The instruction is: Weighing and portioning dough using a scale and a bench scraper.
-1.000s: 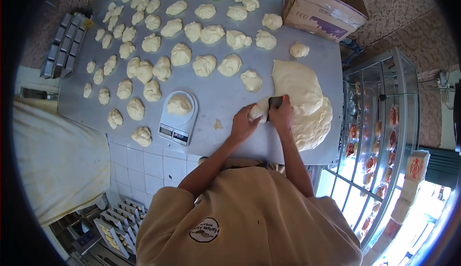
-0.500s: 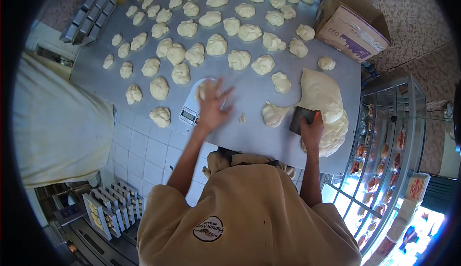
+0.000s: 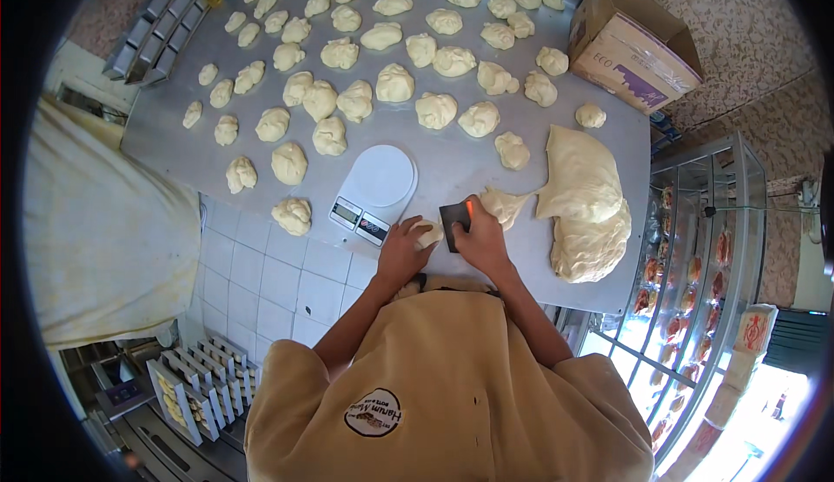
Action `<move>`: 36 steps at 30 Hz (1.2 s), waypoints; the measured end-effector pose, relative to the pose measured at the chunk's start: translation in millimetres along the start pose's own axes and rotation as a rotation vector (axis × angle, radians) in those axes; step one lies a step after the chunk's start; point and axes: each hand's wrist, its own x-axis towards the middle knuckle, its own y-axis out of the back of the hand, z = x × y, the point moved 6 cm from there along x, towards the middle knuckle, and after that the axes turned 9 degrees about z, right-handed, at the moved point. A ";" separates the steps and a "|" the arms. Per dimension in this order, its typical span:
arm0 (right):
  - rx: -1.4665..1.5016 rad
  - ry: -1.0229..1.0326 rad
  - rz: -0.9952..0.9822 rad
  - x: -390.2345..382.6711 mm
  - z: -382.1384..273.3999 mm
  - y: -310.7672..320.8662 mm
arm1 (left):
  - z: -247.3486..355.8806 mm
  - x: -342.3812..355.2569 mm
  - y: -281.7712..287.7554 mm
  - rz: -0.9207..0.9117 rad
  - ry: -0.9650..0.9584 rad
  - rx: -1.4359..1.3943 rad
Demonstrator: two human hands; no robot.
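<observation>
My left hand (image 3: 404, 252) is closed around a small lump of dough (image 3: 427, 233) at the table's front edge. Beside it my right hand (image 3: 480, 243) grips a dark dough scraper (image 3: 453, 226) with an orange handle, its blade standing close to that lump. A white kitchen scale (image 3: 382, 178) lies just beyond my left hand, its round plate bare. On the right rests a large mass of dough (image 3: 584, 195); a strip joins it to a smaller lump of dough (image 3: 504, 206) next to my right hand.
Many dough pieces (image 3: 395, 83) lie spread over the metal table (image 3: 200, 156). An open cardboard box (image 3: 638, 56) stands at the back right, joined metal tins (image 3: 165, 26) at the back left. A rack of packaged goods (image 3: 695, 282) borders the right side.
My left hand has taken the dough off the scale and drawn it to the front edge. My right hand has moved left with the scraper, away from the large dough.
</observation>
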 end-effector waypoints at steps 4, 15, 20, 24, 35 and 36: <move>-0.086 -0.012 -0.045 -11.7 5.4 -26.8 | 6.5 -10.5 -6.5 0.024 0.009 0.016; 0.042 -0.230 0.057 40.2 5.9 -39.9 | 9.9 46.8 51.6 0.397 0.040 -0.198; 0.201 -0.155 0.286 23.2 28.2 23.5 | 18.6 43.1 72.0 0.379 0.080 0.576; 0.161 -0.171 0.400 7.4 57.3 64.4 | 15.0 23.2 64.0 0.415 -0.091 0.484; 0.207 -0.290 0.418 -16.8 47.4 71.9 | 6.1 6.6 -71.3 -0.161 -0.180 -0.080; 0.203 -0.300 0.421 -13.3 47.0 73.0 | 18.9 14.2 -64.3 -0.130 -0.270 0.102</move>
